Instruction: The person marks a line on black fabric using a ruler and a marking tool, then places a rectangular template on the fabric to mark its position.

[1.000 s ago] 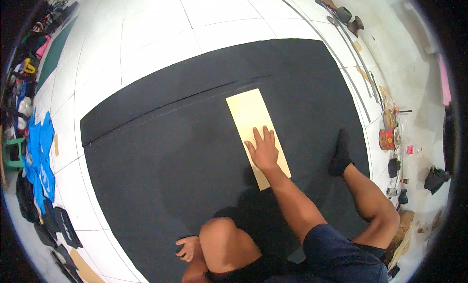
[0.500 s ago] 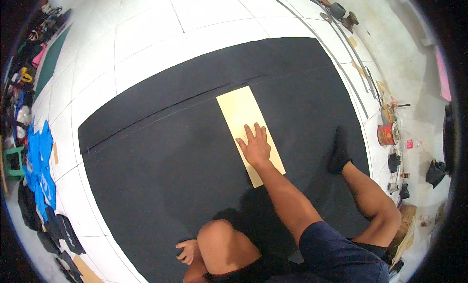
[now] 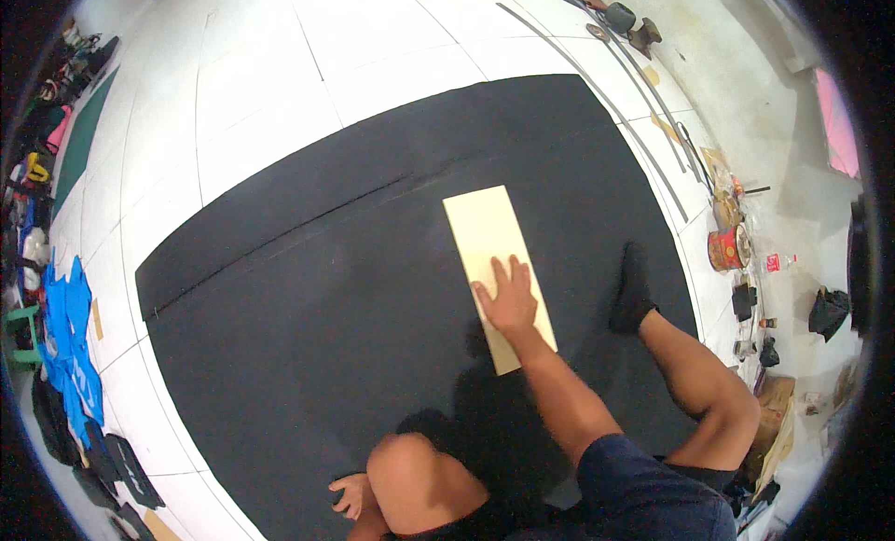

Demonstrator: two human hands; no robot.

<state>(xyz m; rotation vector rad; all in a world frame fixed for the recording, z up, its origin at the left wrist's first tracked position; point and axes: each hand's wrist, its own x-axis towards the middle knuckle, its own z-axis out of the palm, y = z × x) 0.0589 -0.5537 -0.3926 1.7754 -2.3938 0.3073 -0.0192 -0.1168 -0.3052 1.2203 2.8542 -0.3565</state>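
A large black sheet [image 3: 308,354] lies spread over the tiled floor. On it rests a pale yellow rectangular board [image 3: 485,222], its long side running away from me and leaning to the left. My right hand [image 3: 511,303] presses flat on the board's middle, fingers spread. Beside my bent left knee, at the lower left, is my left hand [image 3: 352,494]; its fingers are apart, low over the black sheet, and I see nothing in them. A dark crease or slit [image 3: 308,222] and a faint line cross the sheet beyond the board.
My right foot [image 3: 632,294] in a black sock stands on the sheet. Along the right wall lie long thin strips [image 3: 643,140], a red tin [image 3: 727,248] and a black bag [image 3: 828,314]. At the left are blue cloth [image 3: 70,326] and a green stool [image 3: 23,336].
The board, under my right hand, has slid to the right and toward me across the sheet, away from the faint line. My left hand stays beside the knee. The view has shifted slightly.
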